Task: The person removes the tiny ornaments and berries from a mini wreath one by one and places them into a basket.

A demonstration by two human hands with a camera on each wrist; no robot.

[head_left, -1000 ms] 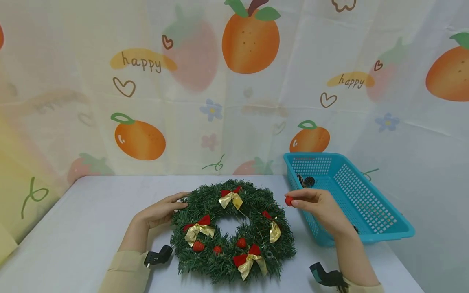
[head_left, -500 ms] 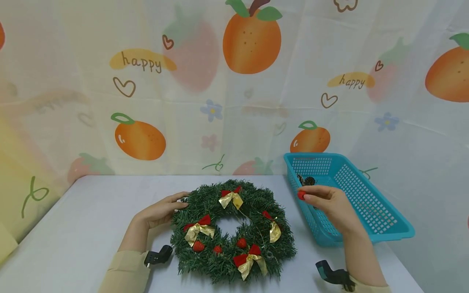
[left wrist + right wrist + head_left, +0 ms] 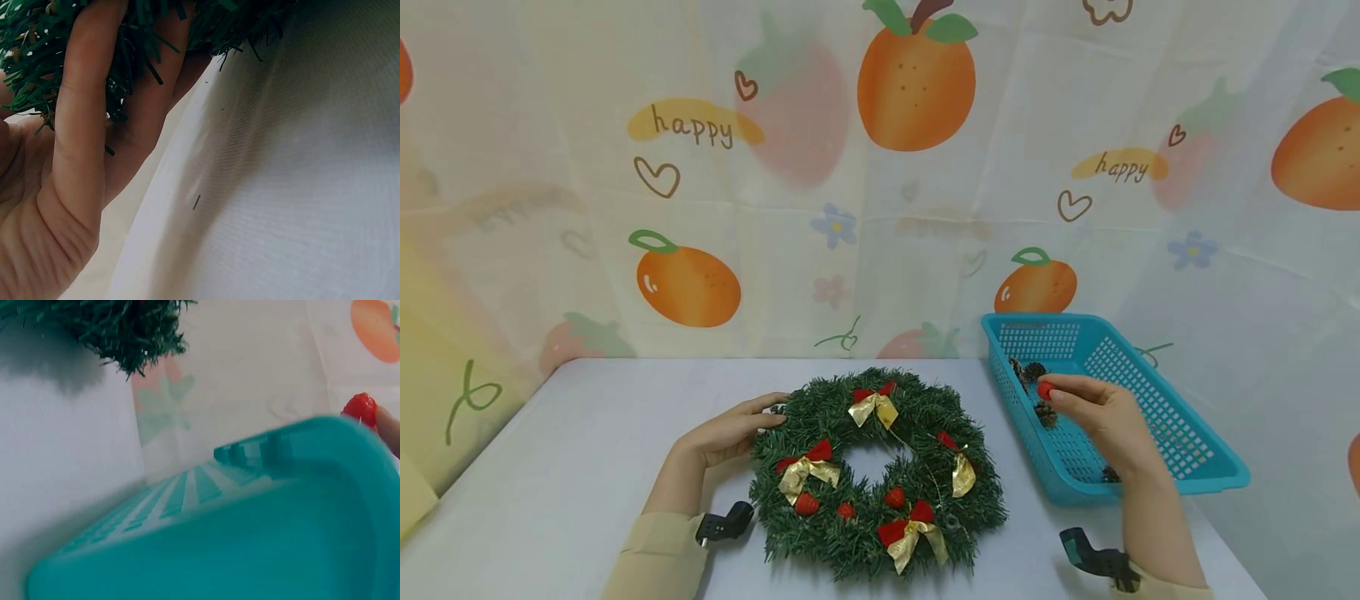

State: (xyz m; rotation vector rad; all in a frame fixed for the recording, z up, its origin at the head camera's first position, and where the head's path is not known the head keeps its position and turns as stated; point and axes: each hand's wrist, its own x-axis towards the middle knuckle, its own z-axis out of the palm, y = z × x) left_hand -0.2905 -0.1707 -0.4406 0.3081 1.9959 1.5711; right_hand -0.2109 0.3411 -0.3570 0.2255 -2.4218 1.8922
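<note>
A green wreath (image 3: 797, 542) lies on the table, decorated with red-and-gold bows (image 3: 807, 473) and several small red berries (image 3: 894, 497). My left hand (image 3: 730, 432) grips its left edge; in the left wrist view, the left fingers (image 3: 81, 125) have green needles between them. Between thumb and fingertips, my right hand (image 3: 1101, 421) pinches a red artificial berry (image 3: 1046, 390) over the blue basket (image 3: 1150, 408). The right wrist view shows the berry (image 3: 360, 407) beyond the basket rim, with most of that hand outside the picture.
Brown pine cones (image 3: 1034, 372) lie in the basket, mostly along its left side. The basket stands on the right of the white table (image 3: 602, 442). A fruit-print cloth (image 3: 910, 275) hangs behind the table.
My right hand has moved right with the berry, from beside the basket's left rim to over its inside. The left hand and wreath have stayed in place.
</note>
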